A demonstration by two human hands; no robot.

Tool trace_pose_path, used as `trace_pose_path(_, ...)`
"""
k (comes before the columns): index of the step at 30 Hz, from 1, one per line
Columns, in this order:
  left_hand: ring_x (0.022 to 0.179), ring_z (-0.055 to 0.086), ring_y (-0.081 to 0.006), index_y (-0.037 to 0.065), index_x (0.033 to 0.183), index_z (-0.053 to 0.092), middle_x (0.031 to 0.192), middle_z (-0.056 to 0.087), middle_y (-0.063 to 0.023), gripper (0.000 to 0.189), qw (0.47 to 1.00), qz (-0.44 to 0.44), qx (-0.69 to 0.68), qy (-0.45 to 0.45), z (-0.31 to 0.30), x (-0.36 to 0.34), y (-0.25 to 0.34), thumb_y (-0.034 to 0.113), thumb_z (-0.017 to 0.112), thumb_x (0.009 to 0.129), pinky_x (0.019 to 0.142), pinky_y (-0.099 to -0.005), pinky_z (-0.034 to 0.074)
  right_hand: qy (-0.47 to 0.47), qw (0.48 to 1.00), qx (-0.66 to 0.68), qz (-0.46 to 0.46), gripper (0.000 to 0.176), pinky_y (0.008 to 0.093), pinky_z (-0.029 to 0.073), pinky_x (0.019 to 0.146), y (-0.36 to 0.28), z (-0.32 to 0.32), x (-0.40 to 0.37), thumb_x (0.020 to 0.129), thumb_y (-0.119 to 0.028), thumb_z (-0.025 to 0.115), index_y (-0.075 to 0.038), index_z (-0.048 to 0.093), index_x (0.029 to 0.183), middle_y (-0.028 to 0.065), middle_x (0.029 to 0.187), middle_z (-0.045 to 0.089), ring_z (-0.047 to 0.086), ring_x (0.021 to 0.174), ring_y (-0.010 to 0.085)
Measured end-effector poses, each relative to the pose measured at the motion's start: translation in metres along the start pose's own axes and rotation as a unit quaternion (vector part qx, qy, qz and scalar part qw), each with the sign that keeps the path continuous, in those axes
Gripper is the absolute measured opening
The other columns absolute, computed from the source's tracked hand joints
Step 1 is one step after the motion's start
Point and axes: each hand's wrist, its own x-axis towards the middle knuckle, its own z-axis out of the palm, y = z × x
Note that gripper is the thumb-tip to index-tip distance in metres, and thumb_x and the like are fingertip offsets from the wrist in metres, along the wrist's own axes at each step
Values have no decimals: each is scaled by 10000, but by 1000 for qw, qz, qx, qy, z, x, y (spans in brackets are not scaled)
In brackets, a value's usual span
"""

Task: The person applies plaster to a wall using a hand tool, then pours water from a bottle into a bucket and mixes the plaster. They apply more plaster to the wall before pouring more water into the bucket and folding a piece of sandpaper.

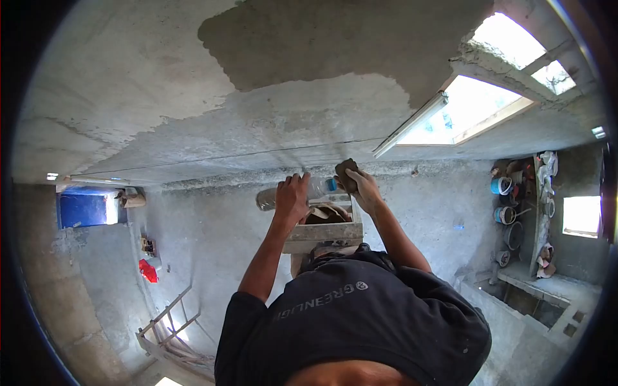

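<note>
A clear plastic bottle (317, 187) with a blue cap lies sideways in front of the wall, and my left hand (293, 195) is wrapped round its middle. Beside the cap, my right hand (362, 188) grips a dark, rough-looking block (347, 175); what it is made of is too small to tell. Below both hands is a wooden box or stand (324, 233) with brown, paper-like material (330, 213) in its top. A large darker, damp-looking patch (341, 42) covers part of the grey wall.
Buckets (504, 215) and a ledge (537, 282) are at the right. A straight bar (412, 125) borders the upper right window opening. At the left are a blue panel (82, 207), a red item (148, 271) and a wooden frame (168, 325).
</note>
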Motion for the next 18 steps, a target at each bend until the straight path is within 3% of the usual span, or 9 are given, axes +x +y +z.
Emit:
trace_pose_path(2, 937, 532, -292, 86, 1168, 503, 944, 546, -146, 462, 991, 56, 62, 107, -11, 4, 8, 75, 593, 715, 802, -415, 418, 37, 999, -12, 5, 373, 283, 475, 709, -6, 5, 2, 886, -210, 534, 6, 488, 1187, 113, 1033, 589, 593, 871, 195)
trace_pose_path(6, 906, 532, -288, 82, 1124, 526, 916, 545, -134, 384, 987, 56, 90, 123, -23, 6, 13, 36, 540, 743, 773, -402, 421, 68, 998, -14, 5, 306, 260, 403, 599, -6, 20, 1, 880, -201, 536, -13, 546, 1121, 68, 926, 593, 555, 772, 147)
trace_pose_path(12, 902, 525, -288, 118, 1134, 536, 912, 542, -125, 397, 982, 42, 146, 112, -22, 9, 23, 37, 546, 746, 772, -404, 421, 64, 996, -54, 15, 261, 276, 404, 615, 4, 15, 8, 880, -205, 535, -23, 581, 1062, 44, 898, 588, 520, 743, 130)
trace_pose_path(14, 883, 538, -234, 125, 1000, 544, 867, 548, -82, 250, 974, 43, 173, 142, -21, 12, 26, 97, 585, 754, 747, -380, 421, 68, 996, -52, 18, 255, 274, 402, 614, 2, 22, 4, 881, -202, 534, -23, 582, 1057, 41, 888, 584, 523, 747, 130)
trace_pose_path(18, 881, 536, -234, 130, 998, 546, 859, 543, -81, 255, 970, 36, 195, 140, -22, 14, 27, 87, 586, 750, 747, -377, 419, 79, 996, -43, 23, 248, 265, 412, 596, 5, 21, 8, 887, -188, 531, -11, 577, 1055, 45, 883, 578, 533, 741, 125)
